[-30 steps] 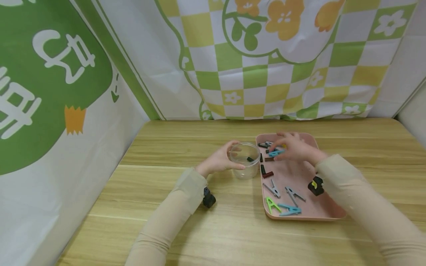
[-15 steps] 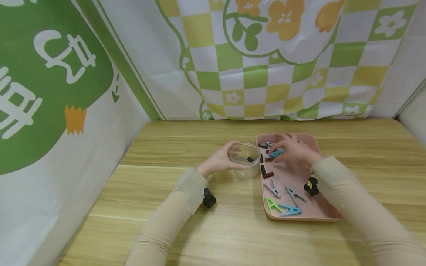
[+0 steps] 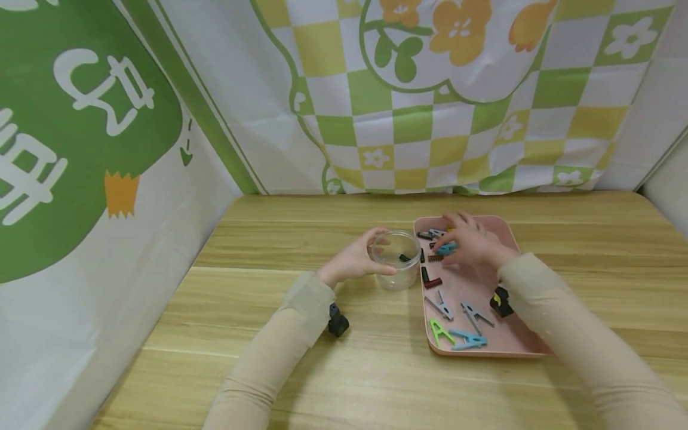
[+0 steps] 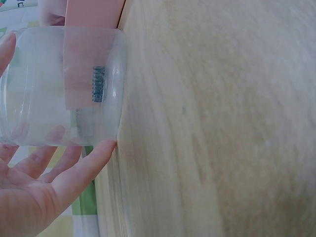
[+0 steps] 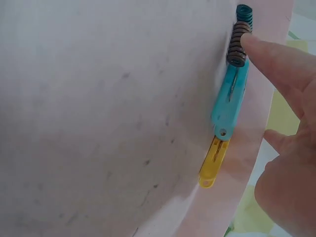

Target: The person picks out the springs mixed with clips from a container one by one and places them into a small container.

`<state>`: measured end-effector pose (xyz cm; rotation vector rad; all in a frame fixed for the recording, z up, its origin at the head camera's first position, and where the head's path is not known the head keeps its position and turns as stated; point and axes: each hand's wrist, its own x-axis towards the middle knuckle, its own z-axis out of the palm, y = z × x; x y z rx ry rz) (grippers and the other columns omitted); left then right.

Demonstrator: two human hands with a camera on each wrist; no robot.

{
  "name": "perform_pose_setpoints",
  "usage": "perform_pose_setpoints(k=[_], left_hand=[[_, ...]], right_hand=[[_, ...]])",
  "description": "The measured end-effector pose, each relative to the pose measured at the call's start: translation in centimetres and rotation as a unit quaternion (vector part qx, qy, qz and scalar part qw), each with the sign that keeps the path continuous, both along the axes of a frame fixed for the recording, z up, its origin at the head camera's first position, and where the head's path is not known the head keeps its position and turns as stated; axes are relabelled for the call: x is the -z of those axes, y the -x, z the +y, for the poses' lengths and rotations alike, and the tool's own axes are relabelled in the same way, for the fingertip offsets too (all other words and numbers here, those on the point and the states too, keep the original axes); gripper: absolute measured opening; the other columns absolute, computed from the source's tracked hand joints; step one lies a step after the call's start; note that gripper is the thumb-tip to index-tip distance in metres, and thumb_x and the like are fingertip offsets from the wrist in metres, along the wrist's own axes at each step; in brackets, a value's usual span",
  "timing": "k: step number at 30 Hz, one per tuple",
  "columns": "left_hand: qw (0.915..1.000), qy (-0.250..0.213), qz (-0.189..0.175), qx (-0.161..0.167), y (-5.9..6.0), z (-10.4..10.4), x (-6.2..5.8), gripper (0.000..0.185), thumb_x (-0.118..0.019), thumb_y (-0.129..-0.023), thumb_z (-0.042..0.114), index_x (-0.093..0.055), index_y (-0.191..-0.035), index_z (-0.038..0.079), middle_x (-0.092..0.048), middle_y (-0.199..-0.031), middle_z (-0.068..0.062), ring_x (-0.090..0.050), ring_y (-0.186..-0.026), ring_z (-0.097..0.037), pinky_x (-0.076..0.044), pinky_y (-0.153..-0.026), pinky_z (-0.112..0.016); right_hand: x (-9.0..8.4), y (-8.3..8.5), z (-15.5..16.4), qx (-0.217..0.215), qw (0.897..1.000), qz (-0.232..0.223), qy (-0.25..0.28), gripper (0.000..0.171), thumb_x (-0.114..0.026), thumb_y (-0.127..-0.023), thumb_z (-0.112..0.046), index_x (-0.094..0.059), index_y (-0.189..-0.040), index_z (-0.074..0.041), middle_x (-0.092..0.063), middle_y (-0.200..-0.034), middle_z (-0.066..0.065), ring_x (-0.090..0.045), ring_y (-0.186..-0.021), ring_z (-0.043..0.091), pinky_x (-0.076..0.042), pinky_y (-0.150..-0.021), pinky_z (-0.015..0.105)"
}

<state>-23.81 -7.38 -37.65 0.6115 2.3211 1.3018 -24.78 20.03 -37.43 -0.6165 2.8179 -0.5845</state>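
Observation:
My left hand (image 3: 349, 260) grips a clear plastic jar (image 3: 396, 279) by its side, the jar standing upright on the table. Inside it lies a dark spring (image 4: 98, 84). Over the far part of a pink tray (image 3: 505, 334), my right hand (image 3: 473, 242) has its fingers spread. In the right wrist view one fingertip is at a brown spring (image 5: 238, 44), perhaps touching it. A blue clothespin (image 5: 229, 103) and a yellow clothespin (image 5: 214, 163) lie by that spring, and a dark green spring (image 5: 244, 12) sits beyond it.
Near the tray's front lie grey clothespins (image 3: 475, 315), a green clothespin (image 3: 441, 332) and another blue clothespin (image 3: 469, 339). A dark red spring (image 3: 433, 282) and several dark springs line its left side. The tray's left wall stands close to the jar.
My right hand has shifted slightly left and its fingers have moved about over the springs and the blue clothespin. The left hand and jar have stayed put.

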Motion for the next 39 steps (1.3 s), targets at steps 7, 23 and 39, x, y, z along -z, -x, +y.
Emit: perform_pose_setpoints(k=[7,23,39], left_hand=[[1.0000,-0.002,0.000,0.000,0.0,0.0,0.0,0.085,-0.078,-0.079,0.018,-0.026,-0.147,0.016,-0.042,-0.146,-0.010,-0.042,-0.131,-0.030,-0.046,-0.097,-0.044],[1.0000,-0.002,-0.001,0.001,0.1,0.0,0.1,0.085,-0.078,-0.079,0.018,-0.026,-0.147,0.016,-0.041,-0.146,-0.012,-0.042,-0.131,-0.031,-0.045,-0.098,-0.044],[1.0000,0.001,-0.004,-0.005,0.0,0.0,0.0,0.084,-0.078,-0.079,0.018,-0.028,-0.147,0.018,-0.043,-0.145,-0.009,-0.043,-0.130,-0.030,-0.044,-0.099,-0.044]], right_hand=[[0.3,0.1,-0.2,0.019,1.000,-0.006,0.000,0.019,-0.077,-0.079,-0.019,-0.075,-0.097,-0.017,-0.006,-0.156,0.023,0.007,-0.139,0.050,0.003,-0.105,0.071],[1.1,0.5,-0.6,0.011,1.000,-0.006,-0.016,0.019,-0.075,-0.080,-0.019,-0.074,-0.098,-0.018,-0.002,-0.157,0.020,0.008,-0.140,0.050,0.005,-0.104,0.070],[1.2,0.4,-0.7,0.007,1.000,0.006,0.000,0.011,-0.074,-0.080,-0.016,-0.075,-0.091,-0.017,-0.003,-0.157,0.022,0.007,-0.138,0.054,0.002,-0.100,0.074]])
